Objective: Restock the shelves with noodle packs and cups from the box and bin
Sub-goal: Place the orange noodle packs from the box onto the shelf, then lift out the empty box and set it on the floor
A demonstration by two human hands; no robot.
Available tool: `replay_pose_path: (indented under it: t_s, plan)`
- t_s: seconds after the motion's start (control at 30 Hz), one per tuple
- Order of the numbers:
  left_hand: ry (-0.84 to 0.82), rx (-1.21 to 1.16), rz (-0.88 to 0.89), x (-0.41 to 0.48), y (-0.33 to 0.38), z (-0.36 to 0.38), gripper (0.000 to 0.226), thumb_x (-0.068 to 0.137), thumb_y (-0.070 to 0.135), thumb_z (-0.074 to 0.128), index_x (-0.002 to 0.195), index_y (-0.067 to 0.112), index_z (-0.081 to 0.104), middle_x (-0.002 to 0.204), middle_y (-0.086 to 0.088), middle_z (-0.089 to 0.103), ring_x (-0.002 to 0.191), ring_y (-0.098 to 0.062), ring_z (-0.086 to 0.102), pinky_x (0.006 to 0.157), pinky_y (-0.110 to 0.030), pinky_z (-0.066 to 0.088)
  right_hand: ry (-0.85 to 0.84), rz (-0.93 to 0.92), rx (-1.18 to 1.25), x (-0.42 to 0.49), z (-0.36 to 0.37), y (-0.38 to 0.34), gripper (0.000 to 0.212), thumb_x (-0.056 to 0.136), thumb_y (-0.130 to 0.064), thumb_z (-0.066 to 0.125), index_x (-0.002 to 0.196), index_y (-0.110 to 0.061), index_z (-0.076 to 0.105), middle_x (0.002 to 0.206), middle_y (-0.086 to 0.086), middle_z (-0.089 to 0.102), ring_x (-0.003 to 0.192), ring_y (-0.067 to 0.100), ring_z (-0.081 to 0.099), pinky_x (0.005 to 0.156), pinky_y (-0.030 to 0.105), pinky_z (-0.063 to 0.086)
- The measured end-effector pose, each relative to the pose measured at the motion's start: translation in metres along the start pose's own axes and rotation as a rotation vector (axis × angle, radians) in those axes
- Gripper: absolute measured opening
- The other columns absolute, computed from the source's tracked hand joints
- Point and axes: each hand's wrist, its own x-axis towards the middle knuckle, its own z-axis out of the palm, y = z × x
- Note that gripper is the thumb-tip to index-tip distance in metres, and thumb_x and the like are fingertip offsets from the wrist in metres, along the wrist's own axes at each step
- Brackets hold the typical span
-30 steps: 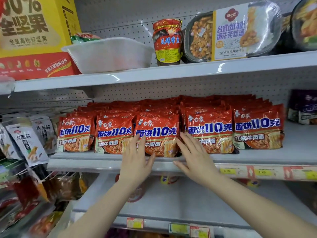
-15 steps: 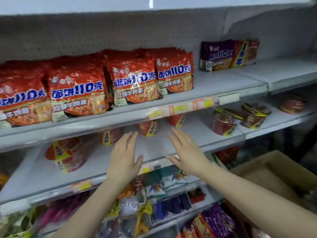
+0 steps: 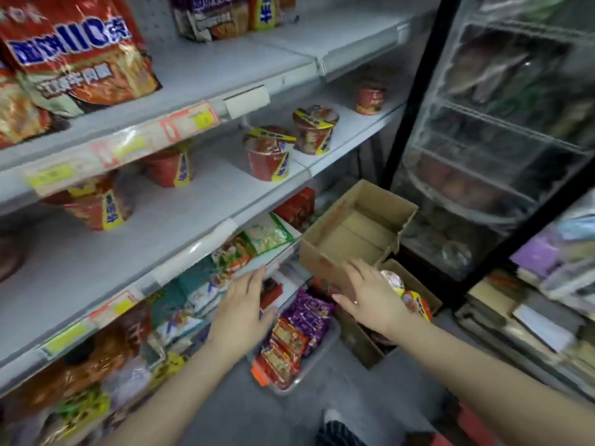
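My left hand (image 3: 240,312) and my right hand (image 3: 370,297) are both empty, fingers spread, held out over the floor below the shelves. A clear bin (image 3: 322,352) of purple and red noodle packs (image 3: 297,329) sits on the floor under my left hand. Beside it a lower cardboard box (image 3: 360,342) holds noodle cups (image 3: 415,302), just right of my right hand. An empty cardboard box (image 3: 354,233) rests on top behind. Red noodle packs (image 3: 77,56) stand on the upper shelf, and red cups (image 3: 269,152) on the shelf (image 3: 180,217) below.
A glass-door fridge (image 3: 495,130) with a black frame stands to the right of the boxes. More stacked goods (image 3: 553,284) lie at the far right. Snack bags (image 3: 206,278) fill the lowest shelf. My shoe (image 3: 331,416) shows on the grey floor.
My view has swung down and right from the pack shelf to the floor. Both hands have dropped from the shelf edge to above the bin and boxes, still empty.
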Motion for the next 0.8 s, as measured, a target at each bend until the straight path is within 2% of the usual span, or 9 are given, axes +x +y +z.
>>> replay_pose_path:
  t_s: [0.07, 0.23, 0.3, 0.4, 0.47, 0.53, 0.67, 0.8]
  plan:
    - [-0.042, -0.01, 0.018, 0.018, 0.012, 0.011, 0.082, 0.097, 0.045, 0.054, 0.158, 0.02, 0.007, 0.16, -0.003, 0.023, 0.145, -0.023, 0.023, 0.117, -0.034, 0.022, -0.002, 0.066, 0.036, -0.001, -0.001, 0.014, 0.088, 0.087, -0.068, 0.027, 0.148, -0.006, 0.037, 0.15, 0.021, 0.04, 0.139, 0.038, 0.037, 0.115, 0.048, 0.031]
    - [-0.122, -0.05, 0.021, 0.072, 0.047, 0.045, 0.08, 0.097, 0.051, 0.05, 0.158, 0.02, 0.009, 0.159, -0.006, 0.027, 0.144, -0.025, 0.026, 0.118, -0.038, 0.026, 0.006, 0.142, 0.116, 0.003, -0.003, 0.056, 0.075, 0.096, -0.051, 0.051, 0.152, -0.008, 0.028, 0.157, 0.015, 0.029, 0.145, 0.029, 0.027, 0.119, 0.038, 0.022]
    - [-0.154, -0.093, -0.007, 0.094, 0.062, 0.059, 0.081, 0.096, 0.052, 0.051, 0.158, 0.02, 0.009, 0.158, -0.006, 0.029, 0.143, -0.025, 0.028, 0.116, -0.04, 0.03, -0.012, 0.181, 0.147, 0.007, -0.007, 0.078, 0.076, 0.095, -0.054, 0.05, 0.153, -0.01, 0.027, 0.158, 0.012, 0.027, 0.146, 0.028, 0.026, 0.119, 0.035, 0.023]
    - [-0.154, -0.15, -0.025, 0.127, 0.082, 0.08, 0.082, 0.094, 0.05, 0.056, 0.158, 0.021, 0.014, 0.158, -0.006, 0.033, 0.143, -0.025, 0.033, 0.115, -0.041, 0.034, -0.041, 0.211, 0.177, 0.02, -0.013, 0.116, 0.084, 0.09, -0.067, 0.036, 0.152, -0.011, 0.028, 0.158, 0.01, 0.029, 0.145, 0.026, 0.028, 0.118, 0.034, 0.024]
    - [-0.153, -0.168, -0.059, 0.144, 0.091, 0.096, 0.082, 0.094, 0.05, 0.056, 0.158, 0.022, 0.015, 0.155, -0.007, 0.038, 0.14, -0.025, 0.037, 0.114, -0.042, 0.036, -0.06, 0.246, 0.217, 0.032, -0.017, 0.143, 0.08, 0.093, -0.062, 0.042, 0.153, -0.012, 0.027, 0.158, 0.008, 0.029, 0.144, 0.024, 0.029, 0.118, 0.032, 0.025]
    - [-0.186, -0.197, -0.114, 0.154, 0.096, 0.113, 0.081, 0.093, 0.053, 0.054, 0.158, 0.025, 0.014, 0.144, -0.009, 0.048, 0.133, -0.028, 0.046, 0.108, -0.043, 0.043, -0.063, 0.284, 0.266, 0.04, -0.015, 0.167, 0.072, 0.096, -0.049, 0.052, 0.152, -0.012, 0.028, 0.156, 0.007, 0.031, 0.144, 0.023, 0.03, 0.116, 0.029, 0.025]
    - [-0.211, -0.198, -0.15, 0.182, 0.094, 0.151, 0.075, 0.093, 0.049, 0.057, 0.154, 0.02, 0.025, 0.134, -0.004, 0.054, 0.124, -0.025, 0.051, 0.101, -0.041, 0.046, -0.111, 0.397, 0.398, 0.061, 0.006, 0.208, 0.071, 0.096, -0.048, 0.053, 0.152, -0.014, 0.028, 0.157, 0.005, 0.031, 0.144, 0.02, 0.031, 0.114, 0.033, 0.031]
    - [-0.223, -0.236, -0.208, 0.234, 0.081, 0.189, 0.06, 0.094, 0.036, 0.061, 0.147, 0.018, 0.038, 0.109, -0.012, 0.065, 0.103, -0.033, 0.061, 0.078, -0.038, 0.05, -0.17, 0.571, 0.512, 0.092, 0.04, 0.241, 0.071, 0.097, -0.046, 0.053, 0.152, -0.009, 0.027, 0.152, 0.008, 0.04, 0.139, 0.023, 0.038, 0.106, 0.031, 0.036]
